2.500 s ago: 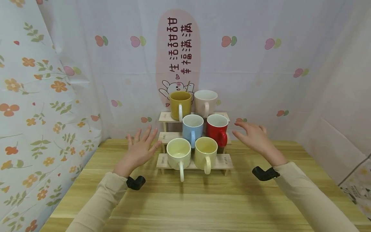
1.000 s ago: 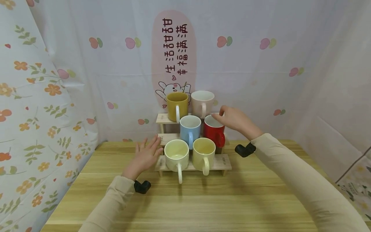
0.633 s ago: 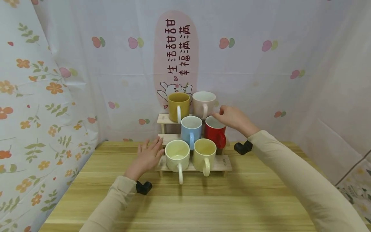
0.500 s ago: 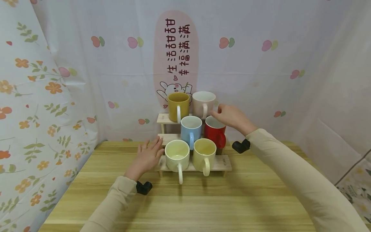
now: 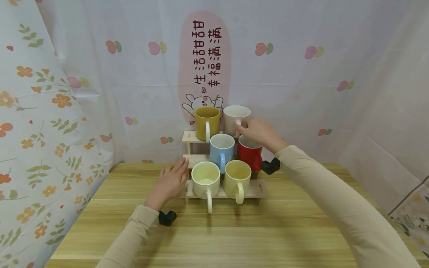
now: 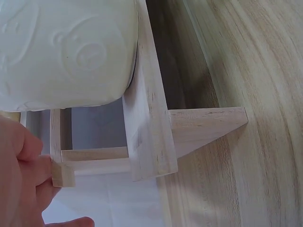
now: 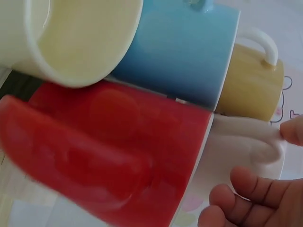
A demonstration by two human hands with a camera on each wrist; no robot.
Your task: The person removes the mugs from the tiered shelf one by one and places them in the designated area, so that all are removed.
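My right hand [image 5: 263, 132] reaches over the red mug [image 5: 248, 154] to the pale pink mug [image 5: 230, 125] on the top tier of a wooden stand [image 5: 256, 189]. In the right wrist view the thumb [image 7: 292, 131] lies at the pink mug's handle [image 7: 268, 150]. The other fingers are bent and stay apart from it on the opposite side. My left hand [image 5: 169, 182] rests on the left end of the middle tier, fingers fairly straight in the head view. Close by stands the cream mug [image 6: 90, 52], embossed with a bear face.
A mustard mug [image 5: 206, 126] stands left of the pink one. Below are a light blue mug [image 5: 221, 147] and, on the front tier, a pale yellow mug [image 5: 236, 184]. The stand is on a wooden table [image 5: 234, 234], with a patterned curtain [image 5: 144, 100] behind.
My right hand has come in from the right, hovered over the red mug, then moved left to the pink mug's handle. My left hand has moved onto the stand's left end. The mugs stay put.
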